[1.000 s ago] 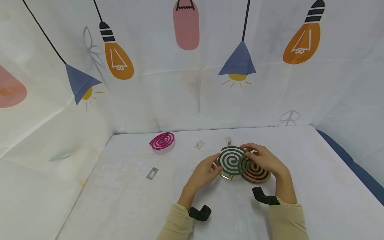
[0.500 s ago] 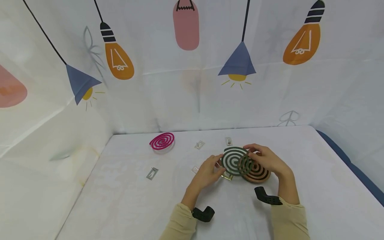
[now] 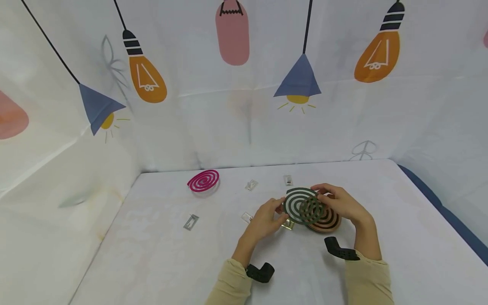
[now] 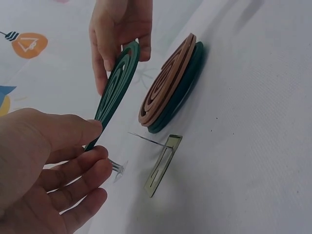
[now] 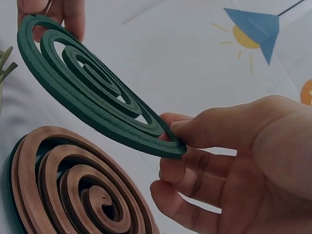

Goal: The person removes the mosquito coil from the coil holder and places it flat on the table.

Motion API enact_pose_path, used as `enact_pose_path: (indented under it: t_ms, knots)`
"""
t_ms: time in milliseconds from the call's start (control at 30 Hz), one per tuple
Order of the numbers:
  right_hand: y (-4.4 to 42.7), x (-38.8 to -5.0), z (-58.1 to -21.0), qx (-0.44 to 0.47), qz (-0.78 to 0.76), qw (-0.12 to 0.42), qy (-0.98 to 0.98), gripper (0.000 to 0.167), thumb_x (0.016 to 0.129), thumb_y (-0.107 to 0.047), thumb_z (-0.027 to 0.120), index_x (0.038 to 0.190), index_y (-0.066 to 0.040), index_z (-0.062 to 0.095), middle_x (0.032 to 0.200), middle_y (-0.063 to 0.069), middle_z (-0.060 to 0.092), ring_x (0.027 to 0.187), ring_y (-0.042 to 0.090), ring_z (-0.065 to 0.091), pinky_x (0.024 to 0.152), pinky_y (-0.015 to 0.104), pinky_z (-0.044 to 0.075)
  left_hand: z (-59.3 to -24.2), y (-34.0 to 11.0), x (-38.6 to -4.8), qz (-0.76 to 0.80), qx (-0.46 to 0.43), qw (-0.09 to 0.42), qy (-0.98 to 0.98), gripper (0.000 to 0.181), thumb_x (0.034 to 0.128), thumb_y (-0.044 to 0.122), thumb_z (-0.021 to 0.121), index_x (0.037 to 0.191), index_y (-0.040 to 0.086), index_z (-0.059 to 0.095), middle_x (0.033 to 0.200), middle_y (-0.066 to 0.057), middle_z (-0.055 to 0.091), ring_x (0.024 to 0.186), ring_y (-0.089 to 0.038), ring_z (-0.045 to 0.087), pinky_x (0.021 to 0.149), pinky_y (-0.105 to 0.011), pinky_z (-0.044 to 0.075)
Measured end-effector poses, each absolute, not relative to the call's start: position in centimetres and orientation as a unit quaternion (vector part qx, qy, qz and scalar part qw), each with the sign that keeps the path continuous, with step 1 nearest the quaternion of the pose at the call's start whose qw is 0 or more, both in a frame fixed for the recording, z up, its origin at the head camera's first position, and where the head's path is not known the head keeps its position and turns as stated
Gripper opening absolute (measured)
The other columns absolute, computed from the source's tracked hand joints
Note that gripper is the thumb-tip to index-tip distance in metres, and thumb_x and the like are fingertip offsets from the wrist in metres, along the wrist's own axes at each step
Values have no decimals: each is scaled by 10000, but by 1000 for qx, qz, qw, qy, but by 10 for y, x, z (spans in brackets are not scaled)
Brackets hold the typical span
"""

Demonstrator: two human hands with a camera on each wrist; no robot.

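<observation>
A green mosquito coil (image 5: 63, 95) is held up between both hands, tilted above the table. My left hand (image 3: 264, 220) pinches its left edge between thumb and fingers. On the opposite edge my right hand (image 3: 343, 206) pinches it, thumb on top in the right wrist view. Partly behind it in the head view lies a brown coil (image 4: 175, 80), with a dark green coil (image 4: 187, 90) showing underneath; the raised coil is apart from them. Beside that stack is a gold-coloured metal coil stand (image 3: 287, 225) with a thin raised prong.
A pink coil (image 3: 203, 181) sits raised off the table at the back left. Several small metal stands, such as one at the left (image 3: 191, 222) and one at the back (image 3: 288, 180), lie spread over the white table (image 3: 160, 262). A printed cloth (image 3: 248, 118) hangs behind.
Both hands have shifted slightly to the right with the green mosquito coil, which overlaps more of the brown one in the head view. The grip stays the same.
</observation>
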State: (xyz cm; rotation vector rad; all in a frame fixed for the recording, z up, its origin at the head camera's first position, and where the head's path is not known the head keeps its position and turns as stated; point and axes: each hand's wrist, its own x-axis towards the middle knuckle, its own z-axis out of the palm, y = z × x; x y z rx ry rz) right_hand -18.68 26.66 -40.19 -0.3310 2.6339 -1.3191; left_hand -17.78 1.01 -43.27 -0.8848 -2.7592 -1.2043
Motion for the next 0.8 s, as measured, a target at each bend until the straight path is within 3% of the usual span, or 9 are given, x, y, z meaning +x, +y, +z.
enact_pose_path:
  t_ms: [800]
  knots:
    - [280,-183,-403,-95,-445,89,886,340,985,-180,487,1301,-59,515,1109,174,570,881,218,557,687,311,509,-438,24,-182,-388,-303,-1,-870,480,890,155,646,1324,-3,516,983,-77,625,913,-150,599,778,-185,477]
